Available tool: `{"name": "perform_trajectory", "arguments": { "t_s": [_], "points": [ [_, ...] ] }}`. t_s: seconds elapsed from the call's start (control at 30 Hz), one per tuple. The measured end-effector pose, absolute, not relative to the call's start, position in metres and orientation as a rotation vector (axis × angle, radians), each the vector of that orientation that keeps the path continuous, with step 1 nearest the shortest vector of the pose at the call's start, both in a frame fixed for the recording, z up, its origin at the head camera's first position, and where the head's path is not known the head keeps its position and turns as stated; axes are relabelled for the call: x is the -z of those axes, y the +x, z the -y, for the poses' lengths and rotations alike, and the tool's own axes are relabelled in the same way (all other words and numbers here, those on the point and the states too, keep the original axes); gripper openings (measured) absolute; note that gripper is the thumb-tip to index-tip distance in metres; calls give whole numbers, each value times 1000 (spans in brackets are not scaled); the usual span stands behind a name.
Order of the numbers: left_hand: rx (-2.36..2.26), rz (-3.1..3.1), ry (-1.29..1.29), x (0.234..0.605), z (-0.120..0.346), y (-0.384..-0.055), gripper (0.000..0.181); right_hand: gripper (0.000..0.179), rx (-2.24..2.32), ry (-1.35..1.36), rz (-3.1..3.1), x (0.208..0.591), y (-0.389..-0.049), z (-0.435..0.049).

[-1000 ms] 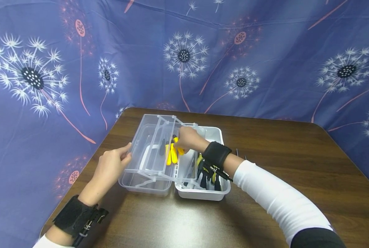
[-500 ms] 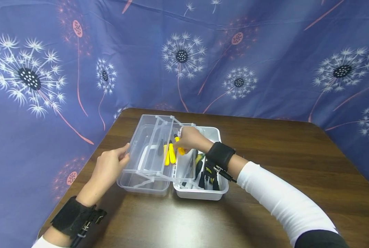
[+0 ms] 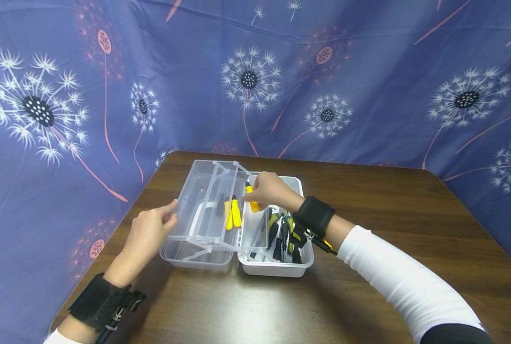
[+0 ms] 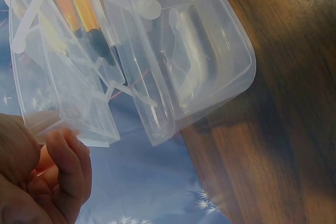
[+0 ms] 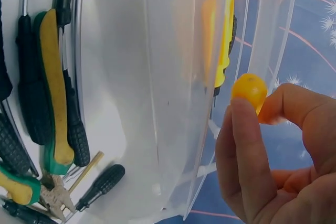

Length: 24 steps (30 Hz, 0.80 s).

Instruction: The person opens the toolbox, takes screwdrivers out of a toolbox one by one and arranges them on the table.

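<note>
The left arm (image 3: 77, 328) is reached inward from the lower left corner of the head view, its wrist (image 3: 119, 273) held nearly in line. The back of the left hand (image 3: 150, 230) is turned upward; thumb and forefinger are closed in a pinch, and fingers (image 4: 72, 166) are seen curled in the left wrist view. The right arm (image 3: 403, 279) is stretched diagonally from the lower right. The right hand (image 3: 272, 189) is placed farther forward, well apart from the left, its fingertips (image 5: 242, 109) pinched together; two fingers are laid side by side, another digit bent opposite.
</note>
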State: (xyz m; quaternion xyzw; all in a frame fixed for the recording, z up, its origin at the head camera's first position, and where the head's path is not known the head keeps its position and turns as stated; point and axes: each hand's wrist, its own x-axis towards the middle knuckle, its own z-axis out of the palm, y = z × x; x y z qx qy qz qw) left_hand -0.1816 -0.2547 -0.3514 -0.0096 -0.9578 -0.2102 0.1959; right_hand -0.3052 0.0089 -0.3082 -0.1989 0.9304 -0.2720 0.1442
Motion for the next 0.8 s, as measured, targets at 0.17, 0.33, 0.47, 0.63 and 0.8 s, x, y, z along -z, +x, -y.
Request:
{"name": "perform_trajectory", "arguments": {
  "t_s": [0.17,0.33,0.47,0.63,0.8],
  "points": [
    [575,2687,-29,353,255,-183,37,31,782,-560,-2705,307,-304,-18],
    [572,2695,-19,352,255,-182,38,26,797,-520,-2699,304,-302,-26],
    [578,2692,-19,352,255,-181,37,32,789,-480,-2713,302,-299,-33],
    [581,2691,-25,351,255,-181,38,44,779,-498,-2729,300,-297,-46],
    [577,2688,-28,350,255,-181,38,42,801,-498,-2735,299,-297,-59]
  ]
}}
